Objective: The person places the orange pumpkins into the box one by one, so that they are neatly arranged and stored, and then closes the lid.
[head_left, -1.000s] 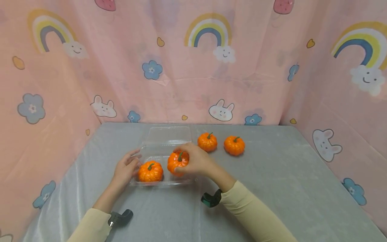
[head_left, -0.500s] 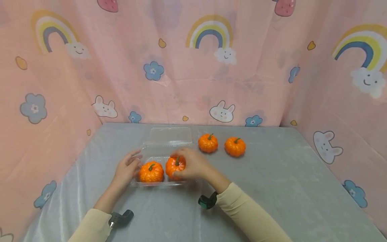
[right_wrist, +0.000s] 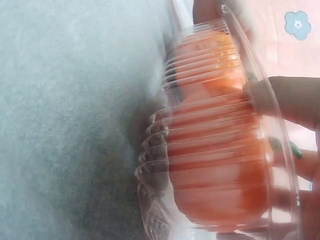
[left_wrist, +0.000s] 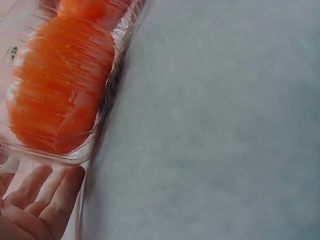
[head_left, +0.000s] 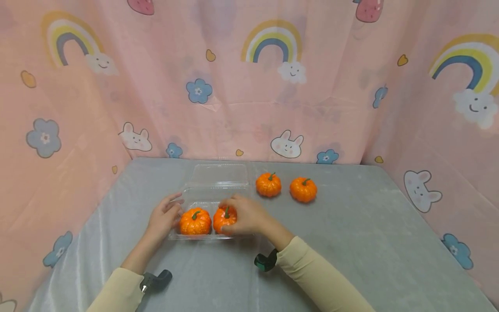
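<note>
A clear plastic clamshell container (head_left: pixel 216 190) lies with its lid (head_left: pixel 220 173) folded back. In its left half sits a small orange pumpkin (head_left: pixel 195 222) with a green stem. My right hand (head_left: pixel 249 216) holds a second pumpkin (head_left: pixel 224 220) down inside the right half, thumb in front and fingers behind. In the right wrist view that pumpkin (right_wrist: pixel 217 170) shows through the ribbed wall. My left hand (head_left: pixel 162 218) is at the container's left end, its fingers extended. In the left wrist view its fingertips (left_wrist: pixel 73 175) lie right at the container's rim.
Two more orange pumpkins (head_left: pixel 268 185) (head_left: pixel 303 190) stand on the grey cloth-covered table (head_left: pixel 351 242), right of the lid. A pink patterned curtain (head_left: pixel 241 99) encloses the back and sides. Each wrist carries a dark camera mount (head_left: pixel 156 281).
My right hand has lowered its pumpkin into the container's right half and shifted slightly left, beside the first pumpkin. My left hand has stayed at the left end.
</note>
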Motion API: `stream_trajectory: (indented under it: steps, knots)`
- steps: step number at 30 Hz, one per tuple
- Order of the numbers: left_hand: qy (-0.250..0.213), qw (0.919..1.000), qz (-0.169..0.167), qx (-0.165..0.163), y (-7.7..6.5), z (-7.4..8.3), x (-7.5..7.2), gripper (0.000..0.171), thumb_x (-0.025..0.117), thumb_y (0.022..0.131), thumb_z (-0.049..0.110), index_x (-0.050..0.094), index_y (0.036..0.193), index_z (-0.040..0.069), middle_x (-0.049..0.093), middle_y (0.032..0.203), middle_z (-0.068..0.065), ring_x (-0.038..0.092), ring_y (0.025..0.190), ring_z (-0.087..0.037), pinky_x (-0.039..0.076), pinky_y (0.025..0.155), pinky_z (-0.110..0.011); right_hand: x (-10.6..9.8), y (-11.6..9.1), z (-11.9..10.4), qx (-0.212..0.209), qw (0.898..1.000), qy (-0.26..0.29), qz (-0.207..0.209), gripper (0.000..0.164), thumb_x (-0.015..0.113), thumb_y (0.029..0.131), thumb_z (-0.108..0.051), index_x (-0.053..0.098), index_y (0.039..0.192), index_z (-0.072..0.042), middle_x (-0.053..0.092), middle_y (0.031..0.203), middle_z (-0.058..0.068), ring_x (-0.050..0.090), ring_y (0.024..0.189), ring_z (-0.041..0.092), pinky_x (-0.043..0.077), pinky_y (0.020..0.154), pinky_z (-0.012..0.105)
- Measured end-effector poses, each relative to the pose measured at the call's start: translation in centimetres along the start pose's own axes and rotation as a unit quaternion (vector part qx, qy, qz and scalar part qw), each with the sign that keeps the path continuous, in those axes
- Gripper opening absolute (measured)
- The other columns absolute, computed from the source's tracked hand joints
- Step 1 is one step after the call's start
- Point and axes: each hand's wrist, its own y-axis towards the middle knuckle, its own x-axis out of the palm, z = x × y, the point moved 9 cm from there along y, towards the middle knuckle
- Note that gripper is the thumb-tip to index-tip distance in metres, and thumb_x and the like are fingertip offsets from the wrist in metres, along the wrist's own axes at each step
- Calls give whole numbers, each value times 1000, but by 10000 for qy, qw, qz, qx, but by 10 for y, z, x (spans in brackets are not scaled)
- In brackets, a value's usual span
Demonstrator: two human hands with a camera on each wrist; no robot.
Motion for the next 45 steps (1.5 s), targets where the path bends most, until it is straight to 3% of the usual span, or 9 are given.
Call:
stream_trajectory:
  steps: [16,24,33,36,39,42,45]
  knots:
    - [-58,10000,34,-17,0,1,1,45,41,100,17,41,145,14,47,144,-18,57,108,-28,55,76,-21,3,-2,-3,-132,9999,-44,-5,52,72,74,-39,63,121,-20,63,107,-3,57,93,13,49,82,29]
    - [146,9998,56,93,-1,1,1,44,41,101,18,41,145,15,48,143,-18,57,111,-30,56,79,-24,3,-2,0,-92,9999,97,-63,50,70,74,-37,62,121,-20,63,113,-2,57,97,14,49,85,30]
    - [73,10000,52,8,0,0,2,45,40,101,18,40,145,14,48,144,-18,57,111,-29,54,76,-19,2,-2,1,-78,9997,218,-31,46,68,77,-35,63,121,-19,62,109,-1,55,93,14,49,81,29]
    - [68,9999,74,-7,0,0,1,45,40,100,17,40,145,14,48,144,-18,58,109,-28,55,75,-19,-2,-2,2,-109,9979,612,160,45,68,80,-32,63,121,-14,63,115,2,58,101,19,50,89,35]
    - [75,9999,74,-17,-1,0,2,45,40,100,17,41,145,14,48,144,-18,58,108,-26,55,75,-19,-12,-5,5,-103,9922,1069,626,41,67,82,-29,65,120,-12,65,120,3,59,111,25,48,97,41]
    - [50,10000,71,-35,-1,0,2,44,40,100,17,41,145,14,49,144,-18,58,109,-27,55,75,-19,-25,-9,10,-43,9854,1267,1134,37,67,83,-30,66,117,-16,66,122,0,58,117,23,47,99,42]
    - [35,10000,57,-40,-2,0,2,44,40,101,17,41,145,14,48,144,-18,57,112,-29,55,76,-20,-35,-13,14,52,9826,1239,1382,38,68,82,-33,66,118,-21,66,123,-3,59,115,20,49,97,42]
